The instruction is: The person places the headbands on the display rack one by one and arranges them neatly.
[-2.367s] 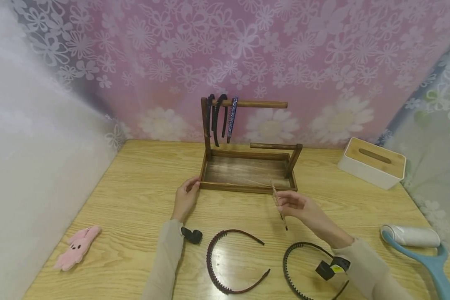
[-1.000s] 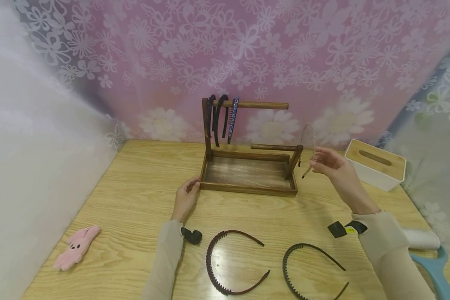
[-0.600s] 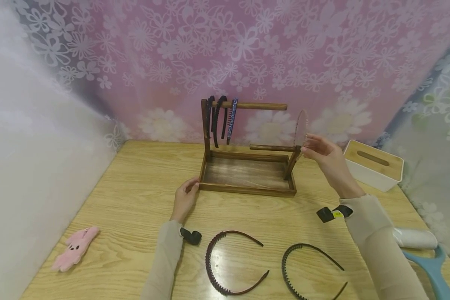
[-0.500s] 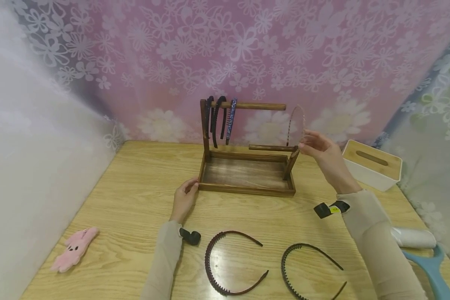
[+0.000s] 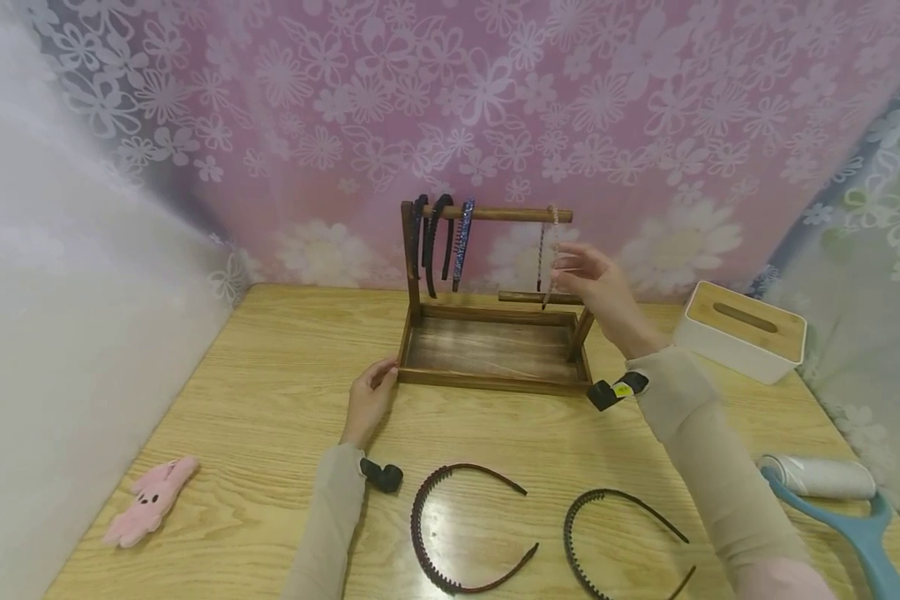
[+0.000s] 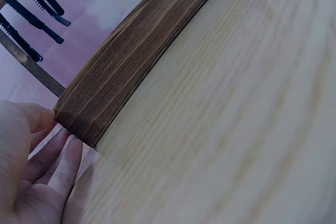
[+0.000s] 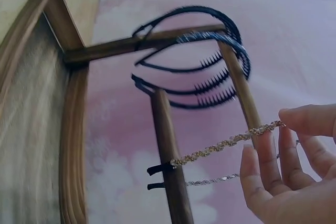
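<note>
In the head view, my right hand [image 5: 596,292] pinches a thin beaded headband [image 7: 215,147] between thumb and fingers. Its curved top overlaps the free end of the upper bar on a dark wooden rack [image 5: 487,382]; both black tips point down near the lower bar. My left hand [image 5: 367,402] grips the rack tray's front left corner, thumb and fingertips on the wood in the left wrist view. Black headbands [image 5: 435,242] and a blue glitter headband [image 5: 462,246] hang at the upper bar's left end. A dark red toothed headband [image 5: 420,533] and a black one [image 5: 570,542] lie in front.
A white tissue box [image 5: 735,346] with a wooden lid stands at the right rear. Below it lies a lint roller [image 5: 821,477] with a blue handle. A pink plush toy [image 5: 150,502] lies at the left. A floral curtain [image 5: 495,108] hangs behind the table.
My right hand has carried the beaded headband from the tray's front, out round the right side, then up and left to the upper bar. The left hand stays at the corner.
</note>
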A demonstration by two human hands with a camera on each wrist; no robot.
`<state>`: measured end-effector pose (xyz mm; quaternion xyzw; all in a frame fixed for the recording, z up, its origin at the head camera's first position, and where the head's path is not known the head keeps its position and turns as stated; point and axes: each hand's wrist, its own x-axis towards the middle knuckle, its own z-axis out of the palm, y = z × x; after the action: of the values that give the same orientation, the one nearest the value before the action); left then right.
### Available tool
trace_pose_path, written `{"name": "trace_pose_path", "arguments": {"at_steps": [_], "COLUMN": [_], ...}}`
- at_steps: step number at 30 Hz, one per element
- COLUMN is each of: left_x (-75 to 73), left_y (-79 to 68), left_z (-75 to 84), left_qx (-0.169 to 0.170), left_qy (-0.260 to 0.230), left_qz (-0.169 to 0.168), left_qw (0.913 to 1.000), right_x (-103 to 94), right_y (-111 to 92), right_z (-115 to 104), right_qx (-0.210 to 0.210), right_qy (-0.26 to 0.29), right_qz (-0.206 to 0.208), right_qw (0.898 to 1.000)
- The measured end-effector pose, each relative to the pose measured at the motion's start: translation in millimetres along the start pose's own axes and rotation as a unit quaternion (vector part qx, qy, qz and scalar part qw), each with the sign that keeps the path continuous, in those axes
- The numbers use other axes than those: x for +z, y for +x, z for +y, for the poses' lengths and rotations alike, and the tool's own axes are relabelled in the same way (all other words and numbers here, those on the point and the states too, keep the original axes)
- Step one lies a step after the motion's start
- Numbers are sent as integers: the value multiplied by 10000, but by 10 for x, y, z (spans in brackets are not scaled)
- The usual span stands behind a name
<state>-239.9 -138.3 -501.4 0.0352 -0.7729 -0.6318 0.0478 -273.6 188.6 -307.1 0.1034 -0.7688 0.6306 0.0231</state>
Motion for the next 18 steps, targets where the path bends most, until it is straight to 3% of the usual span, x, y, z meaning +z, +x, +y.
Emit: {"name": "trace_pose_path", "arguments": {"at_steps": [5, 12, 18], "left_x": [2, -12, 7], "left_y": [2, 6, 12], "left_z": [1, -23, -21], "left_qx": [34, 34, 60], "left_qy": [47, 103, 71], "left_qz": [23, 68, 75], "left_qw": [10000, 9999, 9999], "right_x": [239, 541, 689], "right_y": [101, 207, 252], "right_z": [32, 55, 67], "right_qx": [237, 138, 137], "right_qy": [-199, 112, 167], "right_qz": [-79, -170, -128], "right_qw": [9995, 9997, 9997]}}
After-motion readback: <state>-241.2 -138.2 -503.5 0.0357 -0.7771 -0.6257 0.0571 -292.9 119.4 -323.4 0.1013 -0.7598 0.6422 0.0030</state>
